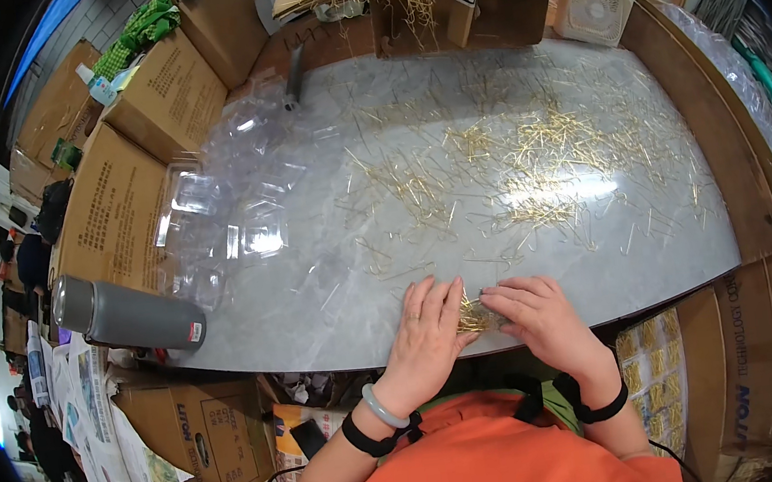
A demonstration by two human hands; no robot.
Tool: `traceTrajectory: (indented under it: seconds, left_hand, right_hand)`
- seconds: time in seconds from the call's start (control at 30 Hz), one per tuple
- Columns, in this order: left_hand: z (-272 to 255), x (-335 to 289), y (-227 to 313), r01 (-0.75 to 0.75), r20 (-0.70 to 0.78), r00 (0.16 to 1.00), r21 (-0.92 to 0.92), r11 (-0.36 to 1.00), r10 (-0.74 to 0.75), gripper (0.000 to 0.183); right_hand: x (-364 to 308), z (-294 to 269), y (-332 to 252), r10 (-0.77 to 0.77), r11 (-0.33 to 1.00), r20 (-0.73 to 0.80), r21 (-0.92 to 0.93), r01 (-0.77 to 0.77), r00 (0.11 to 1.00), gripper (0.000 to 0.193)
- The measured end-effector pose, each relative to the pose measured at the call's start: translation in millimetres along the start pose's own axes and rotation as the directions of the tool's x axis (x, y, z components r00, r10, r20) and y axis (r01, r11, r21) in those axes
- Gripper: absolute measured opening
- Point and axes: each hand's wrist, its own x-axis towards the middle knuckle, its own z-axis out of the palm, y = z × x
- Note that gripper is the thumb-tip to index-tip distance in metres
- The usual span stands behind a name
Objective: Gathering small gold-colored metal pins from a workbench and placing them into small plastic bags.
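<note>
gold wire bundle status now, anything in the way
Left hand and right hand flanking the gold wire bundle. Bundle near front of grey table. Loose wires scattered beyond; nothing visibly blocking.

Person wears an orange top (476, 471), its sleeves stopping short of the wrists; green fabric (565, 407) and dark straps (528, 400) show at its front edge. Wrist of the left hand (428, 323): a smooth, pale grey bangle (381, 414) beside a broad black band (362, 441). Wrist of the right hand (544, 311) carries a second black band (604, 408), and a thin black cable (277, 474) curves out beside the left forearm.
</note>
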Motion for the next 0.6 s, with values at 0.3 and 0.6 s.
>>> traceTrajectory:
  seconds: [0.3,0.6]
  left_hand:
    - [4.9,5.1,5.9,-0.022,-0.003,1.0,0.096,0.995,0.023,0.064]
    - [10.7,4.3,7.2,-0.018,-0.014,1.0,0.076,0.997,0.019,0.058]
  right_hand:
    - [15.7,11.4,8.7,0.193,0.946,-0.25,-0.21,-0.248,0.949,0.043]
    - [15.0,17.6,-5.5,0.261,0.917,-0.362,-0.197,-0.347,0.895,0.037]
